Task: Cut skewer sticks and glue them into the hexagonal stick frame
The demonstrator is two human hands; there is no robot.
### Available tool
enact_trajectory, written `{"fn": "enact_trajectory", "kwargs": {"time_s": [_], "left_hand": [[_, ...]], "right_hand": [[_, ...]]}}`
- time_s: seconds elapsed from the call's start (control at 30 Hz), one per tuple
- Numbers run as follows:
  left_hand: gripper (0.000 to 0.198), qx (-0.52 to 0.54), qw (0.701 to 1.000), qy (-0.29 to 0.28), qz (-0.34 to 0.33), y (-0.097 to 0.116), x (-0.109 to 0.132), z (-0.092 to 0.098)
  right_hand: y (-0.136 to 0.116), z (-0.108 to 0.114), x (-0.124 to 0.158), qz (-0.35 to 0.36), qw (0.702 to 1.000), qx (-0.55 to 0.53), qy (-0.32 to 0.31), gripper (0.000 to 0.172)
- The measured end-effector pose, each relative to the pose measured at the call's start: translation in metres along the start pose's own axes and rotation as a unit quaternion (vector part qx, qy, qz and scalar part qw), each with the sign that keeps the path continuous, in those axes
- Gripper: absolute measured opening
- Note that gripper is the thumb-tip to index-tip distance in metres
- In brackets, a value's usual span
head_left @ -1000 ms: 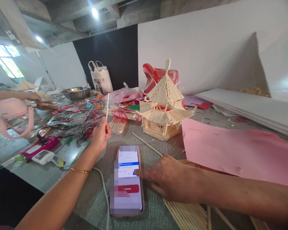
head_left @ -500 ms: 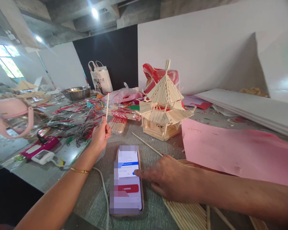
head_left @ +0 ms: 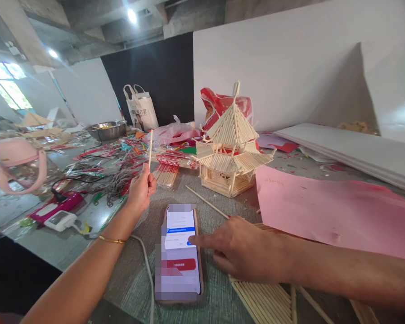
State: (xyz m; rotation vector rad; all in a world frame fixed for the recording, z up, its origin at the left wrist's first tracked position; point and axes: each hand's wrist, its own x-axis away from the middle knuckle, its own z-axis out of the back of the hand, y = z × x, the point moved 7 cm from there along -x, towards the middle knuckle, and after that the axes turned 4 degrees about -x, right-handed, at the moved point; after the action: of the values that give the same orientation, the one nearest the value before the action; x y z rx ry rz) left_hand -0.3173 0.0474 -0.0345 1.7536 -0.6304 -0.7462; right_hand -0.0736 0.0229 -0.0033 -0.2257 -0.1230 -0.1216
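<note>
My left hand (head_left: 141, 188) is closed around a thin wooden stick (head_left: 150, 150), which points upward from the fist. Below it on the table lies a phone (head_left: 180, 281) with its screen lit and partly pixelated. My right hand (head_left: 238, 249) holds nothing; its index finger reaches over the screen at a blue button, and the other fingers bend under. Beyond both hands stands a pagoda model (head_left: 231, 153) made of wooden sticks. A panel of sticks side by side (head_left: 261, 299) lies partly hidden beneath my right forearm. One loose stick (head_left: 205, 201) rests between phone and model.
Pink paper (head_left: 310, 207) and stacked white boards (head_left: 351, 153) lie at right. On the left are a purple power strip (head_left: 59, 207), a pink-lidded jug (head_left: 16, 157) and grey cord (head_left: 118, 184). Behind are packaged sticks (head_left: 167, 174), a metal bowl (head_left: 108, 131) and a tote bag (head_left: 141, 110).
My right index finger stays at nearly the same spot on the phone. My left hand keeps the stick upright. The view shifts very slightly.
</note>
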Motion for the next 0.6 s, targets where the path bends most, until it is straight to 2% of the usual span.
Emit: {"fn": "enact_trajectory", "kwargs": {"time_s": [0.2,0.3,0.4,0.5,0.6], "left_hand": [[0.049,-0.014,1.000,0.004,-0.004,0.002,0.002,0.001],[0.050,-0.017,1.000,0.008,-0.010,-0.001,0.002,0.004],[0.049,-0.009,0.999,0.026,-0.016,0.002,0.000,0.005],[0.045,0.010,0.999,0.045,-0.020,0.023,0.006,-0.001],[0.045,0.016,0.999,0.008,-0.028,0.058,0.035,-0.002]], "right_hand": [[-0.004,0.018,0.029,0.041,0.995,-0.056,0.077,0.040],[-0.003,0.020,0.050,0.018,0.992,-0.043,0.116,0.038],[-0.003,0.014,0.070,0.000,0.992,-0.025,0.125,0.037],[-0.001,0.005,0.091,0.003,0.991,-0.008,0.131,0.038],[0.006,-0.001,0.116,-0.011,0.987,0.013,0.158,0.041]]}}
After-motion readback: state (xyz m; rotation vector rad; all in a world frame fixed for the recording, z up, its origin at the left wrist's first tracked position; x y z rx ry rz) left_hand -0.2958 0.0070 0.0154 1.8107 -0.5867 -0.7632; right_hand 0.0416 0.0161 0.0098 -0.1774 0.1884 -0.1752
